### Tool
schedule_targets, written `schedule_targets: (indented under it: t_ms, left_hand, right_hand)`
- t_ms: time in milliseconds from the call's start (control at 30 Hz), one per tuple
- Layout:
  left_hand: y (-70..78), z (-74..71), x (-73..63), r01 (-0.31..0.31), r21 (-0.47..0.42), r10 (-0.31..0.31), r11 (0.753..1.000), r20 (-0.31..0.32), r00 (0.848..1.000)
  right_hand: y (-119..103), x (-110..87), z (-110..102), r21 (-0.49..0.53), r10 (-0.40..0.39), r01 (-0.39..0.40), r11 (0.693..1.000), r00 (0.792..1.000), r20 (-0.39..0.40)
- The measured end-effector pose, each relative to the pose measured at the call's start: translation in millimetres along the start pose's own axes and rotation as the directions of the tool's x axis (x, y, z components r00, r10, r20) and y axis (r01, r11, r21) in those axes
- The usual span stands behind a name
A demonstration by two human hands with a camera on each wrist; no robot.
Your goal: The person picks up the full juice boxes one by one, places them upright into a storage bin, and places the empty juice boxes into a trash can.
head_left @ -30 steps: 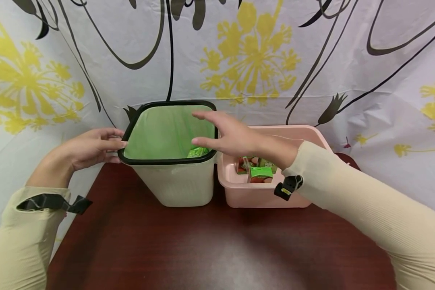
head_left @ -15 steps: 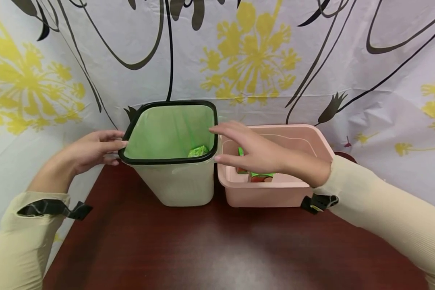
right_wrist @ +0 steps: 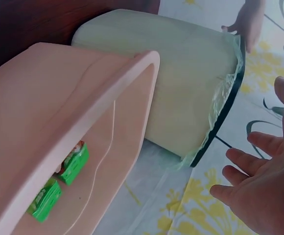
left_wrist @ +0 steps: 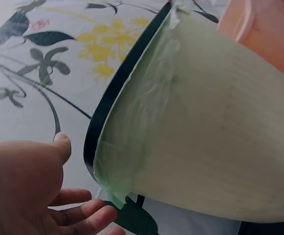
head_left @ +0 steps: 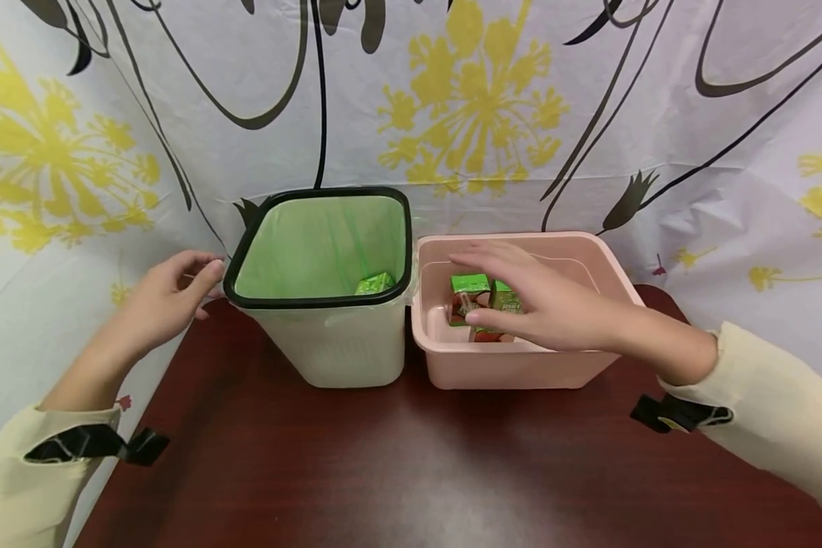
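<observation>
A whitish trash bin [head_left: 342,346] with a black rim and a green bag liner [head_left: 301,247] stands on the table; a small green box [head_left: 374,284] lies inside. To its right sits a pink basin [head_left: 507,371] with several small red-and-green drink cartons [head_left: 470,293], partly hidden by my right hand [head_left: 541,297]. That hand hovers over the basin, fingers extended and holding nothing. My left hand [head_left: 154,304] is just left of the bin, fingers loosely bent, nothing in them. In the left wrist view, its fingers [left_wrist: 90,215] are close beside the rim and liner edge.
Dark reddish-brown table [head_left: 411,457] extends in front of both containers. A white cloth [head_left: 356,99] with yellow and grey flower prints hangs directly behind them and along the left side. A dark brown round-edged thing [head_left: 661,303] shows behind the basin's right end.
My right hand has moved right, from above the bin to above the basin, uncovering the green box. My left hand has come away from the bin's rim, slightly left.
</observation>
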State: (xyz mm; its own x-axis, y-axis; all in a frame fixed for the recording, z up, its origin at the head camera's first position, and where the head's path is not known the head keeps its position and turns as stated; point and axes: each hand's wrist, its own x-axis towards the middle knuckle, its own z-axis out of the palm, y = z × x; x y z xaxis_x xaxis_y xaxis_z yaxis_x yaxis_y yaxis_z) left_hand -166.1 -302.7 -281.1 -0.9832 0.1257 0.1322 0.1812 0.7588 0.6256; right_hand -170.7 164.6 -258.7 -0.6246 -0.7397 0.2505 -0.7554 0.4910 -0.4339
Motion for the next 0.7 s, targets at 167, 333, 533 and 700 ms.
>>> schedule_targets:
  t_ms: [167,333,533,700]
  left_hand:
    - [1.6,4.5,-21.0,-0.074,0.119,0.077,0.990,-0.026,0.997]
    - [-0.9,19.4,-45.8,-0.162,0.201,0.174,0.966,-0.044,0.984]
    - [-1.9,43.3,-74.3,-0.228,0.238,0.240,0.944,-0.024,0.970]
    - [1.8,63.0,-85.1,-0.253,0.279,0.265,0.926,-0.008,0.964]
  right_hand:
    - [0.5,-20.8,-0.2,-0.024,0.026,-0.026,0.999,0.999,-0.028]
    - [2.6,-47.9,3.3,-0.019,0.066,-0.067,0.998,0.996,-0.060]
    - [4.4,-84.1,6.0,-0.031,0.071,-0.073,0.997,0.994,-0.082]
    - [9.1,-107.9,11.4,-0.039,0.129,-0.133,0.990,0.987,-0.095]
